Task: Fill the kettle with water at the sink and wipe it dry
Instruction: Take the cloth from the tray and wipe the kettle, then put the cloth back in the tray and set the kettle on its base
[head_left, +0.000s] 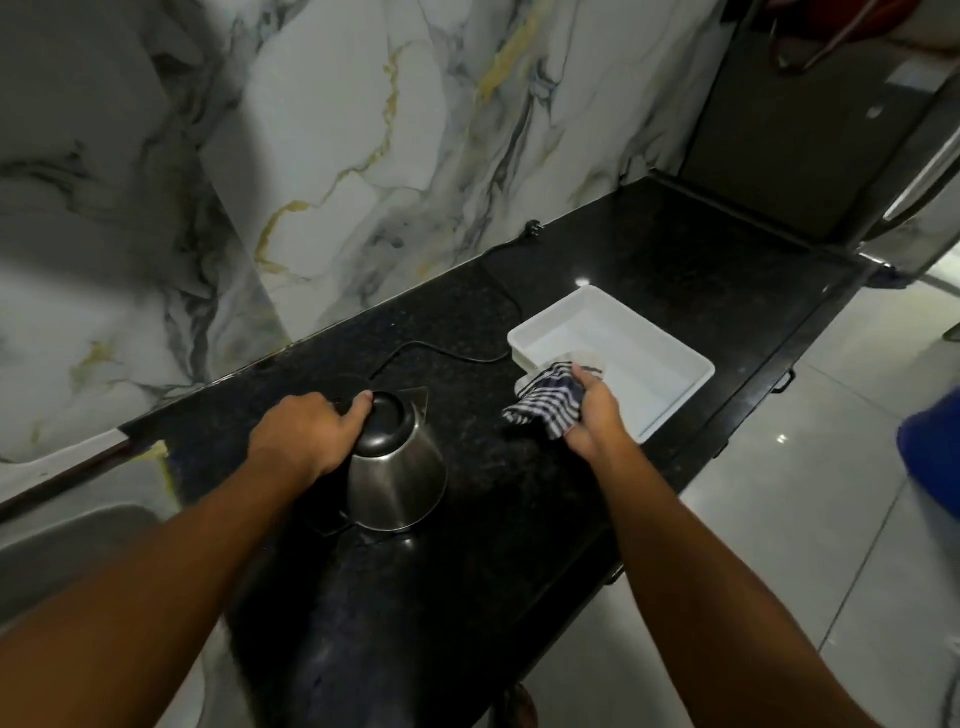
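A steel kettle (397, 480) with a black lid stands upright on the black granite counter (519, 499). My left hand (306, 434) grips the kettle at its handle, thumb resting on the lid. To the right, my right hand (592, 410) holds a bunched blue-and-white striped cloth (550, 400) just above the counter, at the near corner of a white tray (670, 410). Cloth and kettle are apart. The grey sink (67, 545) lies at the lower left, partly hidden by my left arm.
The kettle's round black base (348, 384) sits behind the kettle, its cord (488, 312) running back to a plug by the marble wall. A dark cabinet side stands at the counter's far end. Pale tiled floor lies right of the counter edge, with a blue object (935, 452) there.
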